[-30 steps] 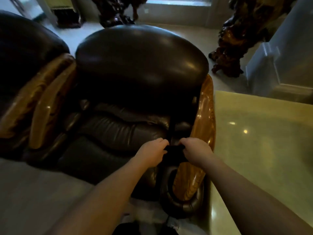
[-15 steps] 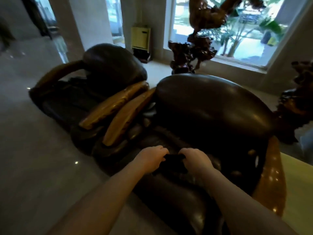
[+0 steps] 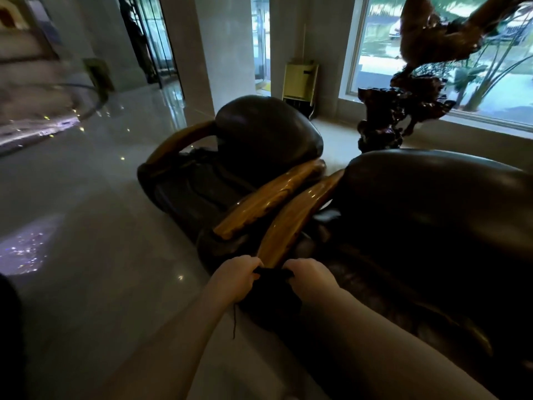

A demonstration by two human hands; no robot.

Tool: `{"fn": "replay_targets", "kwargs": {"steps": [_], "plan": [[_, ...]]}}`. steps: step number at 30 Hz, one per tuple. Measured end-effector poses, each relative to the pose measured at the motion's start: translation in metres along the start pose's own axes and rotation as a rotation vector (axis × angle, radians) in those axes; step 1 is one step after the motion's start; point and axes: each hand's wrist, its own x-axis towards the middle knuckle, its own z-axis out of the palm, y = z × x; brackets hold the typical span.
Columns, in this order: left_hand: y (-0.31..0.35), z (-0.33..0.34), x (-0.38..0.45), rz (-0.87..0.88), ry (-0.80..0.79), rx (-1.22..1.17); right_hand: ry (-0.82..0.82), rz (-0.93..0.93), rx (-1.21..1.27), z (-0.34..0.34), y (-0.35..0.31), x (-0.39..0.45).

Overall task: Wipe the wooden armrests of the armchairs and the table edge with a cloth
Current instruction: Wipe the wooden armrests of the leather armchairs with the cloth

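Observation:
Two dark leather armchairs stand side by side, the near one [image 3: 432, 203] at the right and the far one [image 3: 259, 131] behind it. Their golden wooden armrests lie close together: the near chair's left armrest [image 3: 297, 217] and the far chair's right armrest [image 3: 268, 200]. A third wooden armrest [image 3: 178, 140] curves along the far chair's left side. A dark cloth [image 3: 274, 287] is stretched between my hands at the front end of the near armrest. My left hand [image 3: 236, 275] and my right hand [image 3: 310, 277] each grip one end of it. The table is out of view.
A glossy tiled floor [image 3: 101, 226] spreads to the left. Dark carved wood sculptures [image 3: 403, 111] stand by the window at the back right. A yellow cabinet [image 3: 300, 82] leans at the wall behind the far chair. A staircase [image 3: 34, 82] rises at the far left.
The view has swung left, from the near chair's right armrest and the table to the paired armrests between the chairs. Both hands kept holding the cloth and moved with it.

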Motion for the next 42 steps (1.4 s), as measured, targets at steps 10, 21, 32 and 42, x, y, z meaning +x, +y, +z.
{"fn": "replay_targets", "kwargs": {"steps": [10, 21, 32, 42], "plan": [[-0.076, 0.008, 0.161, 0.068, -0.162, 0.043, -0.007, 0.062, 0.203, 0.021, 0.047, 0.151], [-0.111, 0.016, 0.291, 0.151, -0.329, -0.139, -0.061, 0.226, 0.107, 0.02, 0.095, 0.255], [-0.169, 0.042, 0.395, 0.303, -0.49, -0.211, -0.073, 0.534, 0.005, 0.041, 0.085, 0.339], [-0.202, 0.072, 0.461, 0.439, -0.552, -0.219, -0.075, 0.809, 0.136, 0.076, 0.091, 0.385]]}}
